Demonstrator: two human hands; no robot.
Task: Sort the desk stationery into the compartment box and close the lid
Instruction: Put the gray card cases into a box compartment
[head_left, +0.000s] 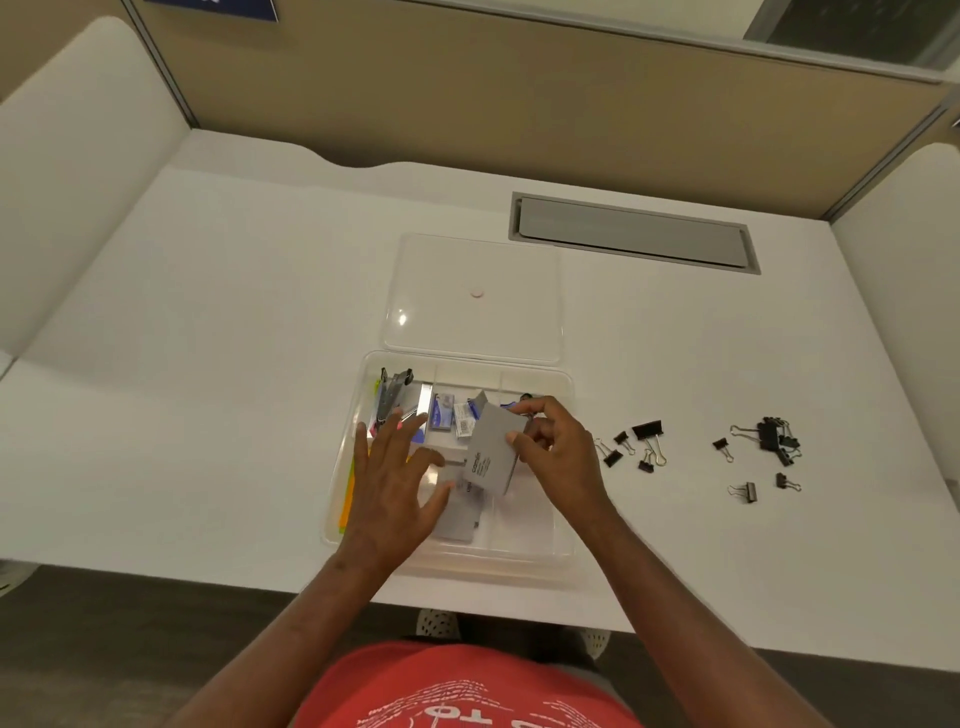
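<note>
Starting at 9 o'clock: the left hand (397, 483) hovers flat with fingers spread wide, holding nothing, over the left half of the clear plastic box (563, 545), which sits at the near edge of the smooth white desk (208, 312). Under it there's orange and green paper (347, 499) along the box's left wall, a dark stapler (390, 397) in the 11 o'clock corner, and little boxes of staples (442, 411) just right of that. The right hand (558, 447) pinches a matte grey card box (492, 454), tilted, over the middle of the box. The see-through lid (472, 299) lies flat open at 12 o'clock. Black binder clips (636, 444) with wire handles sit scattered at 3 o'clock, with another bunch (774, 441) further right.
</note>
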